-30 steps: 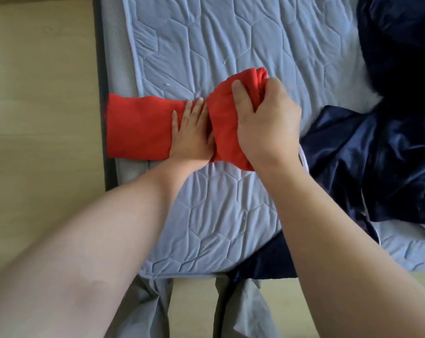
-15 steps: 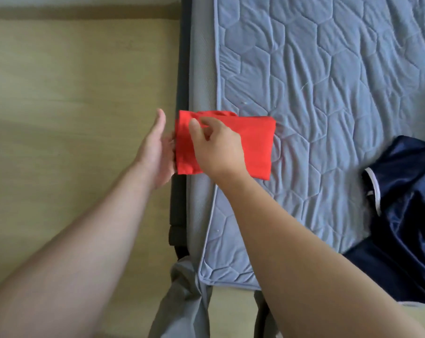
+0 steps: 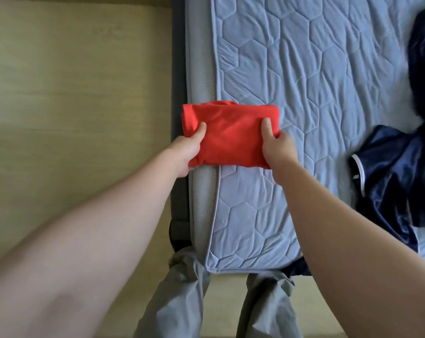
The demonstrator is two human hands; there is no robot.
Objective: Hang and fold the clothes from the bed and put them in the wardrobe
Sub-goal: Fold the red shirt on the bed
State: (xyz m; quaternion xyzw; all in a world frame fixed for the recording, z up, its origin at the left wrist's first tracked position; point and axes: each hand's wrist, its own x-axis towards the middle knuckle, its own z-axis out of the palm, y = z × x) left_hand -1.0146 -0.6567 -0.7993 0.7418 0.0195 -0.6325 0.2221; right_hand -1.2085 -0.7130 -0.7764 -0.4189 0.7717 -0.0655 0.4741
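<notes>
A red garment, folded into a compact rectangle, sits at the left edge of the blue quilted mattress. My left hand grips its left end, thumb on top and fingers underneath. My right hand grips its right end the same way, thumb pressed on the top face. The bundle partly overhangs the mattress side. A dark navy satin garment with white piping lies crumpled on the right of the bed.
Pale wooden floor fills the left half. The dark bed frame runs along the mattress edge. My grey trouser legs stand at the bed's near corner. More dark fabric lies at the far right.
The red garment went from a half-rolled strip to a closed fold. Both hands have shifted to grip its two ends, and it sits a little further over the mattress edge.
</notes>
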